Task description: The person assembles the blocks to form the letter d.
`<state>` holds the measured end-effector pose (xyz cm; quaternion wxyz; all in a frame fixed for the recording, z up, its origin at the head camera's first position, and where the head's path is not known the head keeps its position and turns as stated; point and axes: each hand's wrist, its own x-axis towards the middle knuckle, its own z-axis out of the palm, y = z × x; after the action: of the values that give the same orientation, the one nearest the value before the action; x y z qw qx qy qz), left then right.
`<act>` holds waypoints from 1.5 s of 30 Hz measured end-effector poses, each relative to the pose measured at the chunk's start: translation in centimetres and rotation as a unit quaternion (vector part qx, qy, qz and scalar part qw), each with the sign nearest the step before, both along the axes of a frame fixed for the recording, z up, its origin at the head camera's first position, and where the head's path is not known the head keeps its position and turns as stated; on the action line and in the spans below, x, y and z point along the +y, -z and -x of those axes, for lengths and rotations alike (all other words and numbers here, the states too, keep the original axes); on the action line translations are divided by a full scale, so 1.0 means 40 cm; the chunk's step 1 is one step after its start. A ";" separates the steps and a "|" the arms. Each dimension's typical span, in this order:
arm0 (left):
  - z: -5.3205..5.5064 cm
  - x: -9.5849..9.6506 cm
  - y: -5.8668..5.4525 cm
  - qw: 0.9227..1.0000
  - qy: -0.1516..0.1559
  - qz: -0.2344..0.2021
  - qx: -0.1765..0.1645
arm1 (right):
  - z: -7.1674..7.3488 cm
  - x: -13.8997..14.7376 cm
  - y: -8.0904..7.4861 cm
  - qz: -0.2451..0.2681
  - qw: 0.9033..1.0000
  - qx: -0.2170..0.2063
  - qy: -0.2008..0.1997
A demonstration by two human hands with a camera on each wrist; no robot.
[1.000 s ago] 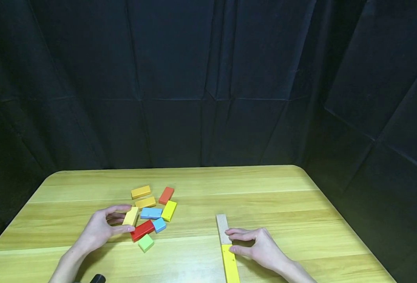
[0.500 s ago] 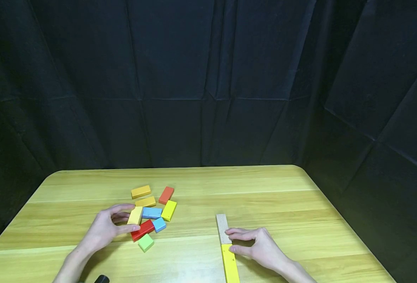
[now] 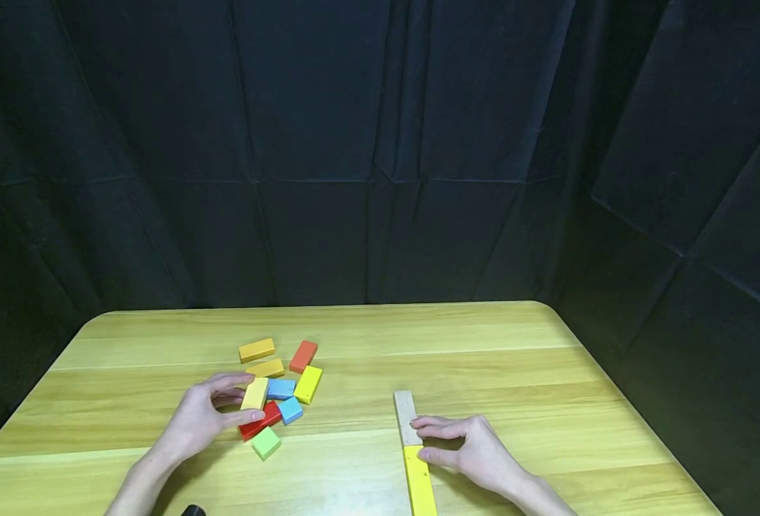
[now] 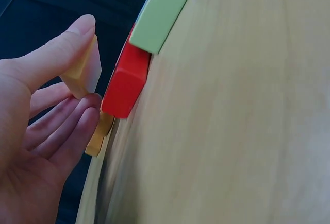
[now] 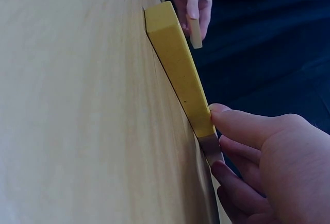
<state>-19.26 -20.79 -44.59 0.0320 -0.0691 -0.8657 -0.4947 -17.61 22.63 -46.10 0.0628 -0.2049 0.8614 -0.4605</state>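
In the head view my left hand (image 3: 196, 416) pinches a pale yellow block (image 3: 254, 393) between thumb and fingers. The left wrist view shows this block (image 4: 86, 69) raised off the table, beside a red block (image 4: 126, 82) and a light green block (image 4: 158, 18). My right hand (image 3: 477, 450) touches the right side of two blocks laid end to end, a grey-beige one (image 3: 405, 414) and a bright yellow one (image 3: 420, 484). In the right wrist view the thumb meets the yellow block's edge (image 5: 180, 74), while the other fingers lie against the grey-beige one.
Around the left hand lie two orange blocks (image 3: 257, 350), an orange-red block (image 3: 303, 356), another yellow block (image 3: 307, 385) and two blue blocks (image 3: 291, 410). Everything is on a wooden table (image 3: 548, 373). Dark cloth (image 3: 328, 158) hangs behind and beside it.
My left hand has moved to the right with the pale yellow block, which now covers more of the longer blue block. The right hand and its two blocks have stayed still.
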 end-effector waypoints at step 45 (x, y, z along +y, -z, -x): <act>0.026 0.353 0.007 0.998 0.037 0.029 0.043 | -0.002 0.002 -0.001 -0.001 1.000 0.002 0.000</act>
<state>-20.29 -6.68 -44.86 0.0487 -0.1231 -0.8745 -0.4666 -17.54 22.72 -46.08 0.0610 -0.2058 0.8619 -0.4593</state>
